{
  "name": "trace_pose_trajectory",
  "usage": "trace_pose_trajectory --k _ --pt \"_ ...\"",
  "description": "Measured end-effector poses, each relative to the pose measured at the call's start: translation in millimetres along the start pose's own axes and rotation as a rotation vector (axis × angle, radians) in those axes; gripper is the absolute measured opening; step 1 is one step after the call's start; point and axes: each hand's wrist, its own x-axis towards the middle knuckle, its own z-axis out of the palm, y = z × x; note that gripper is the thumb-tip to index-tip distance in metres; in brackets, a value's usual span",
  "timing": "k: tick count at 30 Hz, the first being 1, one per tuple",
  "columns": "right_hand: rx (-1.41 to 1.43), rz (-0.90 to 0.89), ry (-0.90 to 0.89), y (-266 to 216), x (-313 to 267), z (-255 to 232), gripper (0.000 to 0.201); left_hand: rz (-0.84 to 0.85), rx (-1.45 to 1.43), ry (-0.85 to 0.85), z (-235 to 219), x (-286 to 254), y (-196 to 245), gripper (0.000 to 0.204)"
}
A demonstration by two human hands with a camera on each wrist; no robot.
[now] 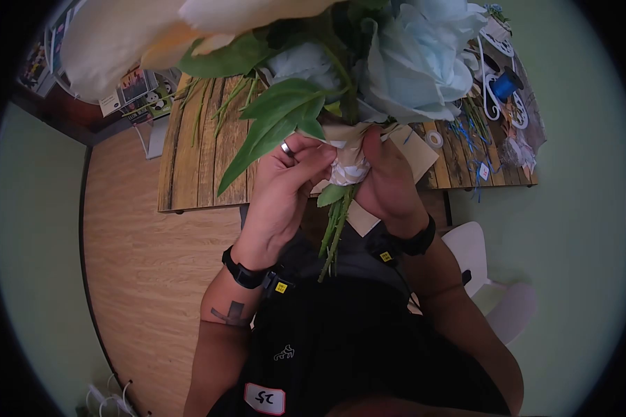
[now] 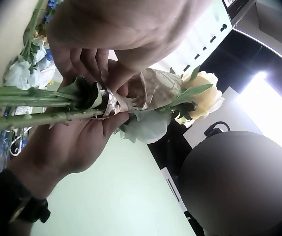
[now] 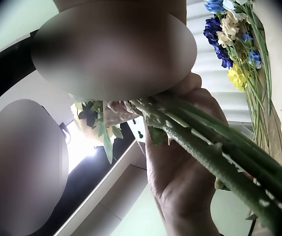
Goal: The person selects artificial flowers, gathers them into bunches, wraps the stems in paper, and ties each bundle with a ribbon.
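In the head view, a bouquet with a large pale blue flower (image 1: 417,73) and a cream flower (image 1: 125,45) stands upright close before me. Brown and white patterned wrapping (image 1: 350,163) circles its stems, whose bare green ends (image 1: 334,229) point down. My left hand (image 1: 285,184), with a ring, pinches the wrapping between thumb and fingers. From the other side my right hand (image 1: 393,177) grips it, thumb (image 1: 373,146) along the front. Both hands meet at this band in the left wrist view, the wrapping (image 2: 163,88) flaring towards the blooms. Thorny stems (image 3: 205,152) cross the right wrist view.
Beyond the bouquet is a wooden table (image 1: 177,184) with loose green stems (image 1: 229,104), brown paper (image 1: 414,153), a tape roll (image 1: 434,139) and a blue ribbon spool (image 1: 506,85). A white chair (image 1: 466,250) stands at the right. More flowers (image 3: 229,39) lie on the table.
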Motion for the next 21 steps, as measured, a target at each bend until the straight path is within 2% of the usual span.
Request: trace_pose_trajectory --k 1,3,7,9,10,12,13,15,18,21 --pt "0.000 0.002 0.001 -1 -1 5 0.054 -0.018 -0.006 0.003 -2 0 -1 0.012" --pt "-0.162 0.041 0.204 -2 -1 19 0.043 -0.035 -0.013 0.008 -4 1 -1 0.011" --pt "-0.176 0.006 0.253 1 -1 19 0.043 -0.082 -0.004 0.006 -4 0 0 0.010" --pt "-0.249 0.073 0.219 -1 -6 9 0.056 -0.092 0.004 0.013 -1 -2 1 0.011" --pt "-0.248 0.076 0.217 -1 -4 15 0.056 -0.086 -0.020 0.003 2 -2 2 0.013" --pt "-0.186 0.027 0.397 0 3 33 0.040 -0.079 -0.046 -0.006 -2 -2 0 0.015" --pt "-0.186 0.029 0.396 -1 2 30 0.040 -0.086 -0.074 -0.030 -7 -2 -2 0.018" --pt "-0.142 0.081 0.216 -5 -2 19 0.042 -0.093 -0.104 -0.054 -12 -2 -3 0.020" --pt "-0.085 0.112 0.110 -4 -5 7 0.046 -0.117 -0.060 -0.051 -9 -4 0 0.018" --pt "-0.122 0.120 0.079 -4 -2 14 0.047 -0.093 0.020 -0.021 -5 -5 1 0.011"
